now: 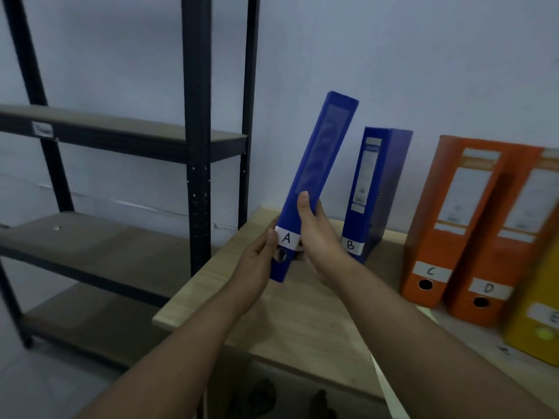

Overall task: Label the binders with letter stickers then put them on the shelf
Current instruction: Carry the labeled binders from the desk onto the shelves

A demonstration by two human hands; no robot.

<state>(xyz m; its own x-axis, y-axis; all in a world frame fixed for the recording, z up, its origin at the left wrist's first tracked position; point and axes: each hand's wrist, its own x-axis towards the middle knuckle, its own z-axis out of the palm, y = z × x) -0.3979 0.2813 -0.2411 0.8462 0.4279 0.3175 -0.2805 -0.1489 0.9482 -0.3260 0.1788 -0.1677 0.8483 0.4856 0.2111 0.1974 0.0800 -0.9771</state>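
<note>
Your forearms fill the bottom of the view, both reaching in over the table [287,322]. Your left hand [257,264] clasps the lower left edge of the blue binder A [320,164], thumb on the spine beside the A sticker [286,238]. Your right hand [317,237] wraps the other side, thumb laid up the spine and fingers curled behind. So it's a two-handed squeeze low on the binder, which leans top-right over the table's near corner. Whether its bottom edge touches the wood I can't tell.

Just behind stands binder B [366,189], then orange binder C [447,219] and binder D [511,237], and a yellow binder [535,313] at the edge. All the stickers in view are on.

The shelf [90,240] waits to your left. Watch that tall top. With the grip this low, a quick swing could clip the black upright [196,146], or the binder could twist in your hands. It's also close enough to B to knock it over.
</note>
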